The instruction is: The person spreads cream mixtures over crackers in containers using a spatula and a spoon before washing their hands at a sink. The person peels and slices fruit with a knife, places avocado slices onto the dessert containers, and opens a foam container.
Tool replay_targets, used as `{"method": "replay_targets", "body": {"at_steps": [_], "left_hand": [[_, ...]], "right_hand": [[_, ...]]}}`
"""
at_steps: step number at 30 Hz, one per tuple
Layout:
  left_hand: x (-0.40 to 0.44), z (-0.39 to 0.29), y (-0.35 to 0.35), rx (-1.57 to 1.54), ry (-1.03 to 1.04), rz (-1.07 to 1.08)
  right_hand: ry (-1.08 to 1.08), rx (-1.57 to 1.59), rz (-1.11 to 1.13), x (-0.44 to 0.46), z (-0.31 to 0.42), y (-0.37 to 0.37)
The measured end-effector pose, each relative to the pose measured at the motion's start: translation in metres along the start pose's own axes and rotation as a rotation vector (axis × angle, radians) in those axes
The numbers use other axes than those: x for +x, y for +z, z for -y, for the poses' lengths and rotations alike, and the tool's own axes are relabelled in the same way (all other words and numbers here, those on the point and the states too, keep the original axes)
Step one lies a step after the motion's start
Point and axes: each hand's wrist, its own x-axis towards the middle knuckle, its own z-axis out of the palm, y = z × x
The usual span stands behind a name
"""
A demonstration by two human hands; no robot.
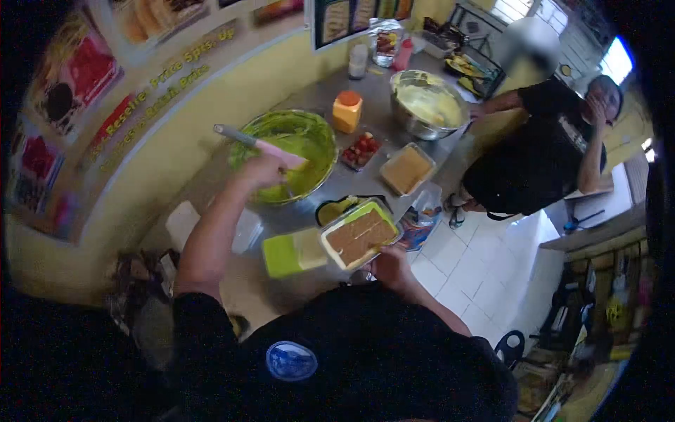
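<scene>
My left hand (262, 173) is closed over the large metal bowl (328, 137), which is coated with green cream (311, 179). It grips a spatula (278, 152) with a grey handle end and a pink part. A thin shiny piece shows below the fingers; I cannot make out its kind. My right hand (392, 267) holds a clear rectangular tub (344, 261) from its near right side, slightly tilted. Brown crumbs cover its top, with pale and green cream along the edges. Beside it stands another tub (285, 254), green on one part and pale on the other.
On the metal table stand a bowl of pale cream (429, 105), an orange-lidded jar (347, 112), a box of strawberries (361, 150) and a tub with a tan top (408, 169). A person in black (527, 148) stands at the right, one hand by the cream bowl.
</scene>
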Motion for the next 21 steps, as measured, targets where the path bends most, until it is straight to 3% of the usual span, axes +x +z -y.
{"method": "replay_targets", "body": {"at_steps": [1,2,4,6,11,15,17,19,20,21], "left_hand": [[0.042,0.058,0.052,0.019,0.057,-0.009],[0.100,0.083,0.100,-0.008,0.334,-0.120],[0.109,0.077,0.107,0.091,0.131,-0.008],[0.108,0.053,0.087,0.330,0.172,0.273],[0.086,0.053,0.082,0.189,0.078,0.086],[0.082,0.070,0.059,0.056,-0.145,0.265],[0.087,0.108,0.063,0.434,-0.028,0.268],[0.023,0.022,-0.017,-0.105,-0.355,-0.010],[0.033,0.062,0.007,0.162,-0.176,-0.201],[0.025,0.058,0.002,0.015,-0.233,-0.305]], "right_hand": [[0.075,0.072,0.057,0.006,-0.002,-0.007],[0.017,0.074,0.046,0.007,-0.001,-0.007],[0.094,0.105,0.086,0.013,-0.002,-0.002],[0.045,0.091,0.099,0.019,0.003,0.011],[-0.020,-0.053,-0.035,0.017,0.001,0.002],[0.093,0.052,0.041,0.021,0.010,-0.007],[0.152,0.143,0.084,0.026,0.016,-0.004],[0.048,0.065,0.007,0.030,0.014,0.007],[0.106,0.072,0.012,0.033,0.015,0.005],[0.123,0.072,0.016,0.033,0.019,-0.001]]}}
